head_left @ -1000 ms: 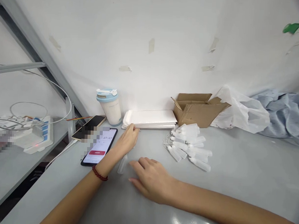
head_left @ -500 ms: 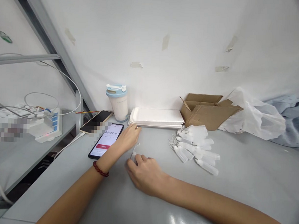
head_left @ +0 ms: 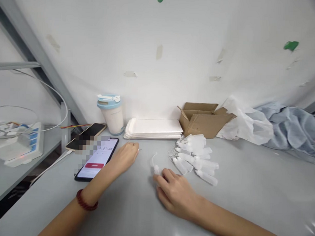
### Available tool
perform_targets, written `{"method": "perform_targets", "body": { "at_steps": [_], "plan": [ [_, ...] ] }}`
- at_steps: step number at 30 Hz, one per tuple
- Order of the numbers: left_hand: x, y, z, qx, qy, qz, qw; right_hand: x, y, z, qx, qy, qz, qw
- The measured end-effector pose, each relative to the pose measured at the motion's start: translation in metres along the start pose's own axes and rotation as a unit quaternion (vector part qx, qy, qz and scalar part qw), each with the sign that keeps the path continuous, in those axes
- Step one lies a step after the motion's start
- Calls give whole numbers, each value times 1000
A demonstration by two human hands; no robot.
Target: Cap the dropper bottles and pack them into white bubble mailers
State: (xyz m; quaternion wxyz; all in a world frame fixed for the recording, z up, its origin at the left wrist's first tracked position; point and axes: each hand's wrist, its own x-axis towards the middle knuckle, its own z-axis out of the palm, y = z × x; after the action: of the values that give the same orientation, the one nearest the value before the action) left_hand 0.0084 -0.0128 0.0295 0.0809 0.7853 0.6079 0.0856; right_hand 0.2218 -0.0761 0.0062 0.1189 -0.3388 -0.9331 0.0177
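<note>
Head view: the small translucent bottle [head_left: 157, 170] is in the curled, nearly closed fingers of my right hand [head_left: 177, 191], its thin bent tip toward the back edge of the surface [head_left: 248, 190]. My left hand [head_left: 125, 157] has its fingers drawn together, a tiny white piece [head_left: 138, 150] showing at them, too small to identify. Just right of my right hand lies a pile of similar bottles [head_left: 194, 162]. A lit phone [head_left: 99, 159] lies beside my left hand, toward the surface's left edge. Along the back edge stand a cup [head_left: 112, 118], a white stack [head_left: 155, 127] and an open cardboard box [head_left: 207, 126].
</note>
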Motion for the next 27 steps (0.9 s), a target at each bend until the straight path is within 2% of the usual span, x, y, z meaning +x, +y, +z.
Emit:
{"method": "perform_targets", "body": {
  "at_steps": [3,5,7,9,10,13,16,18,21,24,27],
  "plan": [
    [-8,18,-9,-79,-44,32,995,-12,12,-3,23,43,7,999],
    [-13,30,-15,-186,-100,43,976,-16,16,-4,51,85,7,995],
    [-17,40,-17,-358,-150,16,922,-18,17,-5,82,123,4,989],
    [-19,48,-15,-495,-158,-27,854,-20,18,-6,103,149,-7,983],
    [-20,51,-12,-534,-152,-43,831,-21,18,-6,112,158,-14,981],
    [-22,61,-5,-603,-152,-64,780,-24,18,-9,161,174,-21,971],
    [-24,68,-3,-641,-168,-46,748,-25,17,-13,277,180,-7,944],
    [-25,69,-3,-647,-172,-31,742,-24,17,-16,359,175,22,916],
    [-26,68,-5,-633,-168,-12,755,-22,17,-22,450,143,92,876],
    [-27,66,-6,-592,-162,6,790,-20,19,-27,530,111,140,829],
    [-28,66,-7,-536,-151,1,831,-18,22,-28,633,72,162,754]
  ]
}}
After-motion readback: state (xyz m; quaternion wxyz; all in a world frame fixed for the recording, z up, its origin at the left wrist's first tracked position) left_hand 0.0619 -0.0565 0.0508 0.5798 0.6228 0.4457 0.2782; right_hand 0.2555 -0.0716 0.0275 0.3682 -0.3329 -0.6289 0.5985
